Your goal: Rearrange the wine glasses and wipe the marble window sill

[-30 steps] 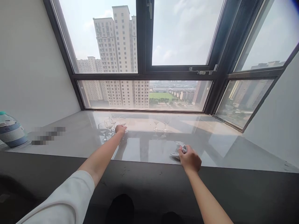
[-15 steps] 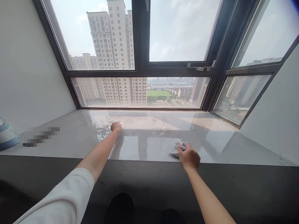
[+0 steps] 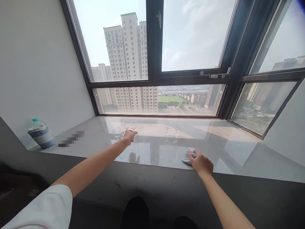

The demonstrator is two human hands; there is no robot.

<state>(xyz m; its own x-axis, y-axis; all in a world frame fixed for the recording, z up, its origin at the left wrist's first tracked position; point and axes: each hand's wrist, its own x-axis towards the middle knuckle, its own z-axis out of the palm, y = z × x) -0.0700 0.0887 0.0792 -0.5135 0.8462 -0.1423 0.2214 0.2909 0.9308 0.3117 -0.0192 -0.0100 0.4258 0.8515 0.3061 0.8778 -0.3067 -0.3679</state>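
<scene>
Glossy windowsill (image 3: 214, 143): left hand (image 3: 130, 136) curled round a wine glass (image 3: 133, 126) among the cluster, right hand (image 3: 201, 163) right of it closed on a cloth (image 3: 190, 150), presumably ready for wiping.

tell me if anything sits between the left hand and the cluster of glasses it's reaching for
Nothing visible does. The left hand is already at the cluster of glasses, seemingly touching the nearest. Whether it grips one is unclear.

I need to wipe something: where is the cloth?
The cloth lies on the windowsill under the right hand, just in front of two glasses.
</scene>
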